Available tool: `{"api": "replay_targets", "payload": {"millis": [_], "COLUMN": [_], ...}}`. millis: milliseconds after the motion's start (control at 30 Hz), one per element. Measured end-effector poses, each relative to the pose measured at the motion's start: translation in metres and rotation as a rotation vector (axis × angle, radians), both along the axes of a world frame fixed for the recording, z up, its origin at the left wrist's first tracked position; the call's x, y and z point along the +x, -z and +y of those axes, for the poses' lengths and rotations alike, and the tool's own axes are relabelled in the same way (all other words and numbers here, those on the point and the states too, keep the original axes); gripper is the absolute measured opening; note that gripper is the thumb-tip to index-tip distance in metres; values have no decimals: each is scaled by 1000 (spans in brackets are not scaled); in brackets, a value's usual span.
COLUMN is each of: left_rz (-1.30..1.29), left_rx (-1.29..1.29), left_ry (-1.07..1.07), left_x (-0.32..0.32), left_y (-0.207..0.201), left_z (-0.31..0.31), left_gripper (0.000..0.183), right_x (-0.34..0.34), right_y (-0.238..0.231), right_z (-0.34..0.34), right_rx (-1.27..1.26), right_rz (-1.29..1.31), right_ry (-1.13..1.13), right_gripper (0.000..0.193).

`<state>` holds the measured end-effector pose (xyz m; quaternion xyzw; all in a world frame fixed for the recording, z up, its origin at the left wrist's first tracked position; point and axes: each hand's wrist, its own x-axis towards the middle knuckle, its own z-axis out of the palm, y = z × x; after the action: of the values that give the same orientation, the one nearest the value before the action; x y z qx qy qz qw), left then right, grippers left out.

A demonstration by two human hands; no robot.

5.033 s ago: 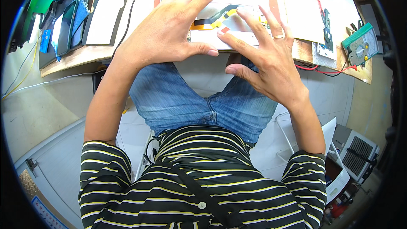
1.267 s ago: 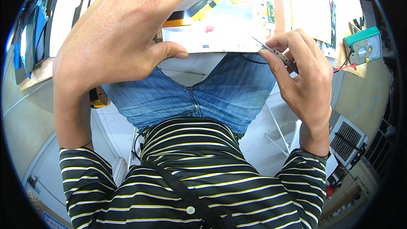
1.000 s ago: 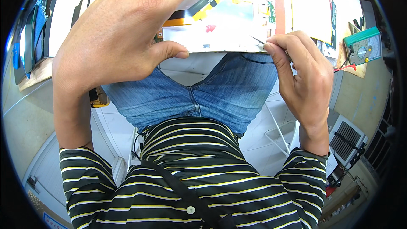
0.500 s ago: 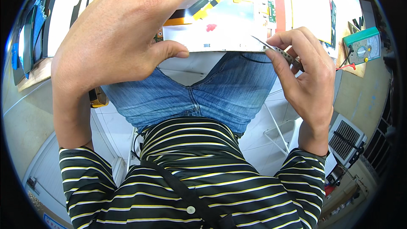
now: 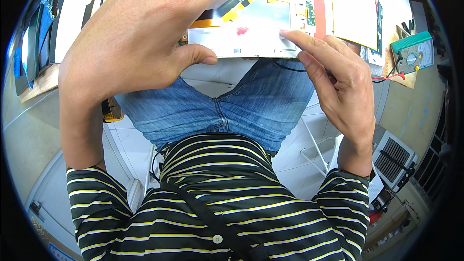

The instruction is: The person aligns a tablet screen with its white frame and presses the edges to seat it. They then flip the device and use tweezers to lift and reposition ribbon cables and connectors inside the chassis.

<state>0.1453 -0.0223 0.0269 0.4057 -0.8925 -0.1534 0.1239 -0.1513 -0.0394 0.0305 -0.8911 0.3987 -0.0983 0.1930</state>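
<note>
An opened tablet lies at the near edge of the table, its silvery metal inside facing up. A black and yellow ribbon cable crosses it, with a small red blob nearby. My left hand grips the tablet from the left, thumb at the near edge, other fingers reaching over its far part. The index finger of my right hand stretches onto the tablet's near right corner. Tweezers seem tucked in that hand, mostly hidden behind its curled fingers.
A green-cased analog multimeter with a red lead stands at the right. Beside the tablet on that side lies a yellowish-white sheet. An orange-red mat shows under the tablet. Dark flat panels lean at the far left.
My right hand has moved slightly left, and its index finger now extends onto the tablet's corner. The tweezers' pointed tip, visible before, is hidden. My left hand stays nearly still.
</note>
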Motion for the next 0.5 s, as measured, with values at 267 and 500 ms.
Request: {"api": "replay_targets", "payload": {"millis": [267, 500], "left_rz": [-66, -29], "left_rx": [44, -14], "left_ry": [-82, -3], "left_x": [-11, -3], "left_y": [-17, -6], "left_z": [8, 0], "left_gripper": [98, 97], "right_x": [-5, 7], "right_y": [4, -1], "right_z": [-8, -13], "right_rx": [143, 261], "right_rz": [-174, -187], "right_ry": [-41, 85], "right_gripper": [29, 19]}}
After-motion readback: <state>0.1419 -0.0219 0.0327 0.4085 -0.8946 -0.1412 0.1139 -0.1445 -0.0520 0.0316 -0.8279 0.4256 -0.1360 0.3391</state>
